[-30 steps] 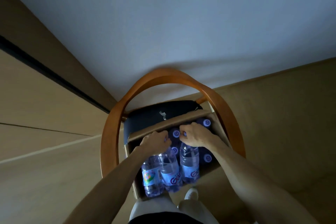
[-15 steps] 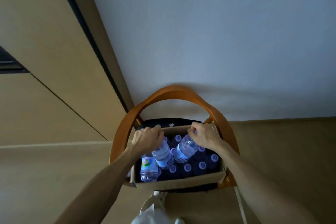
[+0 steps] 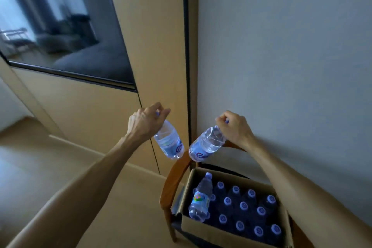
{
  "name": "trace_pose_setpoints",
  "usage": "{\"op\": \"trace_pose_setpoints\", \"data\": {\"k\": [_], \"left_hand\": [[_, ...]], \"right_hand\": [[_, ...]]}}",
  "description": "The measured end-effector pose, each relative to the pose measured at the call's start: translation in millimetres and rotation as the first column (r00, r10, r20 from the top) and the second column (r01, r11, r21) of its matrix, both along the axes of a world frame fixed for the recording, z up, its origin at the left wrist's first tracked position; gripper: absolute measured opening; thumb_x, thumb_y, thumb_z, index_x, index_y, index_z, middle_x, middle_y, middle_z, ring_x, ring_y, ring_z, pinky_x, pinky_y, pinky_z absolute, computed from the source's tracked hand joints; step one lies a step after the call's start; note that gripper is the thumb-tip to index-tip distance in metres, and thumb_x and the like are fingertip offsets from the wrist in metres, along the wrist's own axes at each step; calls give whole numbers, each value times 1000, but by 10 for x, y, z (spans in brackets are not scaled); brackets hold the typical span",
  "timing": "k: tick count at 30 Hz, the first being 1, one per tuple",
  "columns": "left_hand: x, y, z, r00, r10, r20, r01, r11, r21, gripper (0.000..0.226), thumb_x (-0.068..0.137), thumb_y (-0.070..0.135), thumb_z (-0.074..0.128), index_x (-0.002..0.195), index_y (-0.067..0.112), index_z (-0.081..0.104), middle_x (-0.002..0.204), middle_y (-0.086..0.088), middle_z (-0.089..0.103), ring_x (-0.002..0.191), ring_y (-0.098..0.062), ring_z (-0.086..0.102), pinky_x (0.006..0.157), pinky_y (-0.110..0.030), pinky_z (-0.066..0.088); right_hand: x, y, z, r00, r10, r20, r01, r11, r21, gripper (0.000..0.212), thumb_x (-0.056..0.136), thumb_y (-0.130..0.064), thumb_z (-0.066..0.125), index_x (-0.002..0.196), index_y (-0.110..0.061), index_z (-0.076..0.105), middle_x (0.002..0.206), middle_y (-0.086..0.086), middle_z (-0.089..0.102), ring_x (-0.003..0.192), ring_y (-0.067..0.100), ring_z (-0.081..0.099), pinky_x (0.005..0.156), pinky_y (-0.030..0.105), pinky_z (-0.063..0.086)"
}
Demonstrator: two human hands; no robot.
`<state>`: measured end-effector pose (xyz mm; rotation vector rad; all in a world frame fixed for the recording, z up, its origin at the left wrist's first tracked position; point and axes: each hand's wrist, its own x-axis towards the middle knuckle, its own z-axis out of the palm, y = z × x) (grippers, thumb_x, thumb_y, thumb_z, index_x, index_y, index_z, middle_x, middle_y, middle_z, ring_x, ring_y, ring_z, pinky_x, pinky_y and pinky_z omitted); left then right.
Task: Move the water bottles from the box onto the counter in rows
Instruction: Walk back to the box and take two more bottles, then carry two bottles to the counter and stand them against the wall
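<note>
My left hand point(image 3: 145, 122) grips a clear water bottle point(image 3: 169, 144) by its purple cap, and the bottle hangs tilted in the air. In the same way my right hand point(image 3: 234, 127) holds a second bottle point(image 3: 207, 145) by the cap, slanting down to the left. Both bottles hang well above the cardboard box point(image 3: 205, 227) at the lower right. Several upright bottles with purple caps point(image 3: 243, 205) fill the box. One more bottle point(image 3: 200, 199) lies loose on top of them at the left side. No counter is in view.
The box rests on a wooden chair point(image 3: 171, 183) with a curved back, set against a grey wall point(image 3: 281, 56). A tan cabinet front point(image 3: 153, 36) with a dark glass panel point(image 3: 60, 26) fills the upper left. Light wood floor point(image 3: 40, 157) spreads at the left.
Both hands have lifted one bottle each out of the box and raised them high above it. My view has swung up and to the left, bringing the cabinet into sight.
</note>
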<state>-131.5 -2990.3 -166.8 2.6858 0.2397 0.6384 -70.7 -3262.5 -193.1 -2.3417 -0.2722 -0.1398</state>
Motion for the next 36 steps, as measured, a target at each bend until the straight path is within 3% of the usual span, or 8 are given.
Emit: {"op": "trace_pose_setpoints", "data": {"k": [10,16,19,21,24,29,33,36], "left_hand": [[-634,1806,1016,916,338,217,-352,936,28,35,87,58,45,84,27,61,89,-7,73,82,-40,63,66,-34,41],[-1150,3035,1547,868,351,352,-388,921,41,44,89,61,47,68,26,65,55,8,58,53,-17,54,52,-23,37],[-1327,3690,1743,856,377,353,-403,915,0,39,85,64,54,63,32,60,60,11,61,55,-7,55,52,-17,37],[-1429,4113,1831,860,406,310,-422,907,-18,40,81,71,52,67,34,61,65,8,64,60,-11,60,60,-23,48],[-1549,4708,1918,835,479,272,-498,867,-1,62,75,75,44,75,18,67,69,2,68,61,-14,61,65,-28,52],[-1588,5607,1959,757,590,280,-620,784,23,48,90,54,55,82,9,72,71,3,65,52,-1,48,53,-14,32],[-1560,6240,1902,712,635,298,-674,738,39,42,93,44,56,82,7,73,67,5,60,51,0,47,54,-15,32],[-1482,6724,1855,684,672,282,-711,702,53,42,94,41,55,82,5,72,73,-2,66,54,-9,52,62,-22,39]], "right_hand": [[35,2137,1088,894,402,197,-400,915,-52,22,87,-33,54,70,-20,50,64,-7,58,68,19,55,62,29,45],[-32,3755,1688,773,556,305,-555,826,-101,25,86,-41,53,69,-22,51,58,-7,57,60,8,54,52,22,38],[-44,4526,1914,729,606,320,-601,789,-127,29,85,-45,52,68,-22,52,61,-8,59,66,11,57,57,26,44],[-62,5021,2030,705,634,318,-624,768,-145,29,84,-48,52,69,-23,51,65,-8,59,68,12,57,58,29,47],[-104,5714,2151,646,696,314,-677,712,-184,28,86,-47,51,73,-22,50,67,-7,59,66,13,56,55,29,45],[-139,6793,2168,500,784,368,-711,614,-342,20,96,-30,43,86,-13,48,75,1,59,71,24,54,55,33,33],[-53,7635,2117,422,821,384,-721,561,-407,21,95,-28,41,89,-10,51,86,14,65,80,33,59,65,39,47],[96,8305,2087,370,816,443,-705,557,-438,24,93,-28,42,88,-7,55,89,19,66,83,37,59,72,38,46]]}}
